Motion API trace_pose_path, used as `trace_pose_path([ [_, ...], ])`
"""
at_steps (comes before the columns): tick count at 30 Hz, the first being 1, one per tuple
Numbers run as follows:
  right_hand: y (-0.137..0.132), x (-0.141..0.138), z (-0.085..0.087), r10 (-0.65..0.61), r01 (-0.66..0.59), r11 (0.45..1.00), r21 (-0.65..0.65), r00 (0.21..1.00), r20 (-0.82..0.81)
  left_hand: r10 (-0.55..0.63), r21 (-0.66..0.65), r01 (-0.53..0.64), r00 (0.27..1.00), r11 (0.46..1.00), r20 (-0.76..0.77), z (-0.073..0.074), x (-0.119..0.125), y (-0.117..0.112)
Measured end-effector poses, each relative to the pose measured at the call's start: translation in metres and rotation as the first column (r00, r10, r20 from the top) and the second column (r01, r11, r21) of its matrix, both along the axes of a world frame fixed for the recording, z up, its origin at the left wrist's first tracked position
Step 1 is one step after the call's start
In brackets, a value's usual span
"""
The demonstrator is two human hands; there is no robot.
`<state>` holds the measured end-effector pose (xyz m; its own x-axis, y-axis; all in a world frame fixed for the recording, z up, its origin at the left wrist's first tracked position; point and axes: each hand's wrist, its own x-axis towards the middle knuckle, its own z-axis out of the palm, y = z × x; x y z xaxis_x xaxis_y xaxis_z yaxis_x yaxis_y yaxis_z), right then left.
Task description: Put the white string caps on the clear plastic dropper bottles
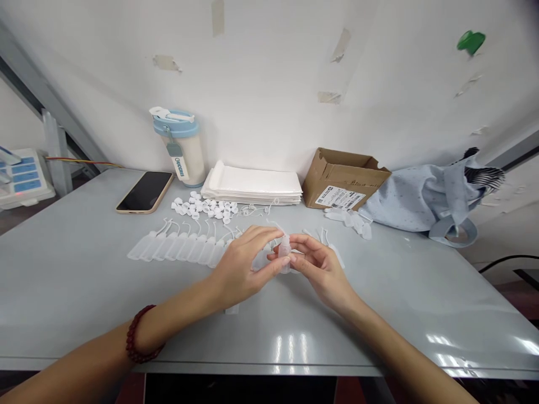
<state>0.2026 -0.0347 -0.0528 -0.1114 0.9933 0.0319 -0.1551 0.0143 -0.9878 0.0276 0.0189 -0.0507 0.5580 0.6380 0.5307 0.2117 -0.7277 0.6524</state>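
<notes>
Grey bench [63, 269] top: row of small translucent plastic bottles [177, 248] lying left, loose white caps [202, 207] heaped far centre, more bottles [349, 220] far right, one bottle [285, 253] held upright between left hand [244, 266] and right hand [322, 275], both curled closed around it, cap fit indiscernible.

Unreadable lettering on tumbler tag [180, 167]

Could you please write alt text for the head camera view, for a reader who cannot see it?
The left hand and right hand together hold a small translucent plastic bottle above a grey table. Behind them lie a row of similar translucent bottles, a heap of small white plastic caps, and a brown cardboard box.
</notes>
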Motion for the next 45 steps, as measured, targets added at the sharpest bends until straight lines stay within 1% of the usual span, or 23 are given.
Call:
trace_pose_path([
  [5,-0.001,-0.001,-0.002,0.006,-0.006,1.0,0.003,1.0,0.0,0.015,-0.002,-0.015,0.995,1.0,0.094,-0.003,0.002,-0.001],
  [10,-0.001,-0.001,-0.002,0.019,-0.02,1.0,-0.009,0.998,-0.057,0.02,0.059,-0.027,0.992,0.998,0.121,-0.004,0.003,0.002],
  [12,-0.002,-0.002,-0.001,0.009,-0.009,1.0,0.007,0.999,-0.04,0.019,0.063,-0.027,0.992,0.998,0.123,-0.003,0.003,0.002],
  [14,-0.003,-0.002,-0.001,0.007,-0.007,1.0,0.026,1.0,0.001,0.021,0.007,-0.022,0.994,1.0,0.111,0.0,0.002,0.001],
  [16,-0.003,-0.003,-0.001,-0.004,0.003,0.999,0.034,0.999,0.032,0.036,-0.113,-0.028,0.996,0.993,0.078,0.003,0.002,0.001],
  [19,-0.003,-0.003,-0.004,-0.048,0.048,0.999,0.016,0.998,0.036,0.071,-0.32,-0.059,0.997,0.946,0.025,0.007,0.0,0.0],
  [20,-0.002,-0.003,-0.005,-0.057,0.057,0.998,0.01,0.998,0.029,0.081,-0.355,-0.07,0.997,0.932,0.016,0.007,0.0,0.0],
  [21,-0.002,-0.003,-0.005,-0.061,0.061,0.998,0.002,0.998,0.016,0.088,-0.36,-0.079,0.996,0.929,0.009,0.007,-0.001,0.0],
  [22,-0.002,-0.003,-0.006,-0.06,0.06,0.998,-0.009,0.998,-0.003,0.091,-0.333,-0.084,0.996,0.939,0.005,0.007,-0.001,0.0],
  [23,-0.001,-0.003,-0.005,-0.057,0.056,0.998,-0.025,0.998,-0.031,0.087,-0.275,-0.083,0.996,0.958,0.004,0.007,-0.001,0.0],
  [25,-0.001,-0.002,-0.004,-0.051,0.043,0.996,-0.075,0.993,-0.108,0.061,-0.105,-0.059,0.998,0.993,0.008,0.006,-0.001,-0.001],
  [27,0.0,-0.002,-0.002,-0.042,0.017,0.992,-0.129,0.98,-0.195,0.013,0.058,-0.012,1.0,0.998,-0.004,0.003,-0.001,-0.002],
  [29,0.001,-0.002,-0.002,-0.024,-0.022,0.986,-0.167,0.963,-0.27,-0.023,0.167,0.031,0.998,0.985,-0.051,0.001,-0.001,-0.003],
  [33,0.002,-0.002,-0.005,-0.006,-0.076,0.974,-0.214,0.935,-0.355,-0.021,0.293,0.067,0.988,0.954,-0.156,-0.002,-0.001,-0.003],
  [39,0.002,-0.001,-0.003,-0.005,-0.062,0.981,-0.185,0.939,-0.343,0.049,0.493,0.037,0.986,0.869,-0.16,-0.004,-0.002,-0.003],
  [41,0.003,-0.001,-0.002,-0.007,-0.054,0.983,-0.176,0.943,-0.332,0.059,0.519,0.039,0.984,0.854,-0.171,-0.004,-0.002,-0.003],
  [45,0.003,-0.002,-0.002,-0.022,-0.018,0.991,-0.136,0.959,-0.284,0.051,0.524,0.064,0.978,0.85,-0.202,-0.004,-0.003,-0.003],
])
